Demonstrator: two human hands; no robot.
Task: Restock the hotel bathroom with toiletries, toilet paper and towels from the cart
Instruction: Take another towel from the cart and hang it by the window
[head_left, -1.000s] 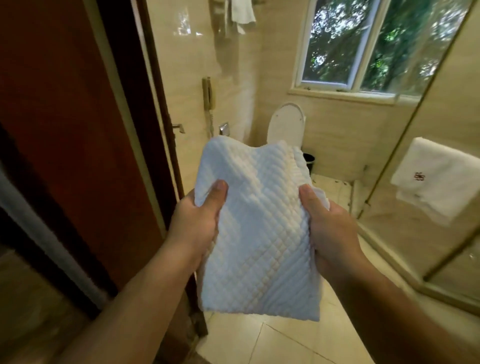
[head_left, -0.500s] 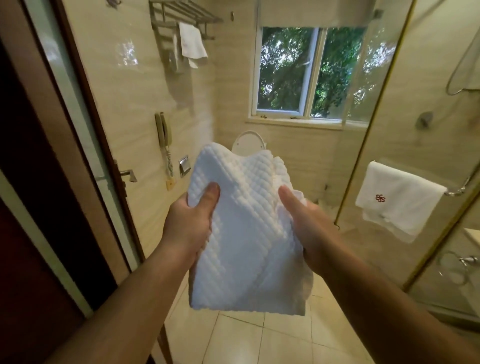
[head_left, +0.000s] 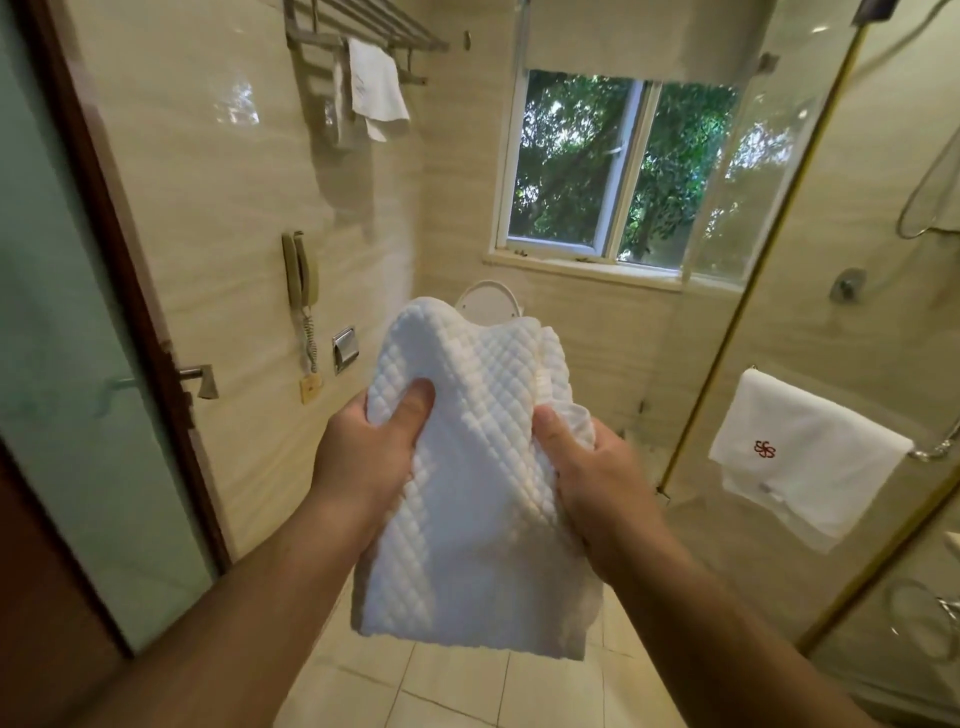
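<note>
Out front, a towel (head_left: 467, 493) is clutched at both sides above the floor (head_left: 457, 691), pinched by the left grip (head_left: 363, 457) with thumb on top and bunched in the right grip (head_left: 597, 483), and beyond it a toilet (head_left: 488, 301) is half hidden, with a window (head_left: 571, 166) seen behind.

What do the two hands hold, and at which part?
Both hold the white quilted towel: the left hand grips its left edge, the right hand its right edge, near the top.
</note>
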